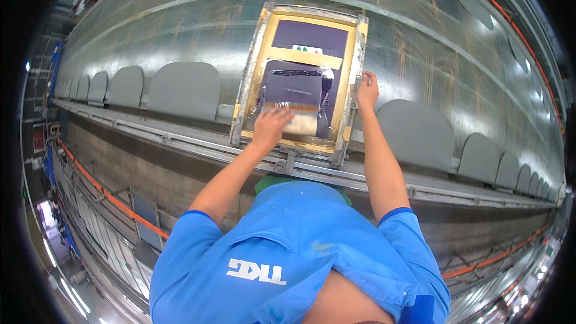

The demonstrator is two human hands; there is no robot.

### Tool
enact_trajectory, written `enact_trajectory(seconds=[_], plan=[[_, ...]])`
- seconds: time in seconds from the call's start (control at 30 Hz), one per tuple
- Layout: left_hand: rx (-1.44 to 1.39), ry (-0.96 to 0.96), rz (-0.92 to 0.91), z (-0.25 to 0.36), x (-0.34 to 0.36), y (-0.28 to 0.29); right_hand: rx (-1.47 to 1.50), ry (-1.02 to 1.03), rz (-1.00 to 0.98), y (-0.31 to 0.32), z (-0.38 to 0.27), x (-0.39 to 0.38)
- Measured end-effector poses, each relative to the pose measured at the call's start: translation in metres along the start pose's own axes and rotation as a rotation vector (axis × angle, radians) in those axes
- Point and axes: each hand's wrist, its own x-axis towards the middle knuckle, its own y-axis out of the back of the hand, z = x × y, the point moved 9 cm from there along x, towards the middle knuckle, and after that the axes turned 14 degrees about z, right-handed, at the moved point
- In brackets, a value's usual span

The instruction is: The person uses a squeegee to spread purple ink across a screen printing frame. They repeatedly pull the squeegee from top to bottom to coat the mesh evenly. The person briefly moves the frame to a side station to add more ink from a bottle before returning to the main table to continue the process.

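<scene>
A screen printing frame (362, 45) lies in front of me on the long metal table, its mesh edged with yellowish tape. Through its purple mesh (312, 31) a small white patch with green and red marks shows near the far end. Glossy clear wet ink or paste (329, 76) rings the middle of the mesh. My left hand (273, 125) is closed on a squeegee (300, 123) with a pale wooden-looking body, low on the mesh and slightly blurred by motion. At the frame's right side, my right hand (368, 91) has its fingers curled against the rail.
Grey rounded flat panels (185, 90) lie in a row along the table's near edge, continuing to the right (414, 132). A metal rail (198, 151) runs along that edge, with a bracket (292, 159) at the frame's near end. Yellowish streaks mark the table (414, 60).
</scene>
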Motion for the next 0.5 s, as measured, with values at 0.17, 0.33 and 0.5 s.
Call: enact_trajectory(seconds=[0.17,0.33,0.5], plan=[[-0.024,0.082,-0.063,0.012,-0.049,0.014,0.04,0.042,0.024,0.004,-0.006,-0.001],[-0.097,0.245,-0.089,-0.023,0.061,0.003,0.009,-0.039,-0.049,-0.002,0.002,-0.001],[-0.123,0.262,-0.014,-0.055,0.13,-0.018,0.006,0.057,0.026,0.004,-0.001,0.001]])
